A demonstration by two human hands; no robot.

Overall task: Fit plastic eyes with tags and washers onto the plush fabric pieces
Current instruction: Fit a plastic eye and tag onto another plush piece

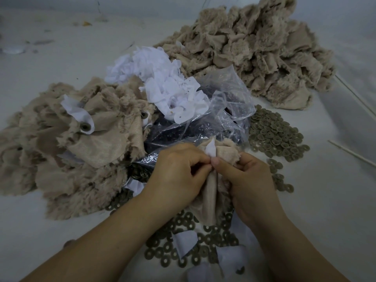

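Plush piece: we see a beige plush piece [210,197] bunched upright between both hands, backing side toward us, just in front of the plastic bag [221,117].
White tag: a white tag [210,148] sticks up from the top of the piece – pinched there.
Left hand: our left hand [179,171] curls its fingers round the piece's left side, thumb and forefinger pinching at the tag.
Right hand: our right hand [247,176] grips the right side, thumb tip pressed against the left fingers.
Washers: olive washers [274,135] lie heaped right of the bag; more lie under the hands.
Finished pile: fabric pieces [71,143] with tags sit left of the bag.
Far pile: more plush [254,51] lies behind the bag.
Loose tags: white tags [162,84] rest on the bag's far side.
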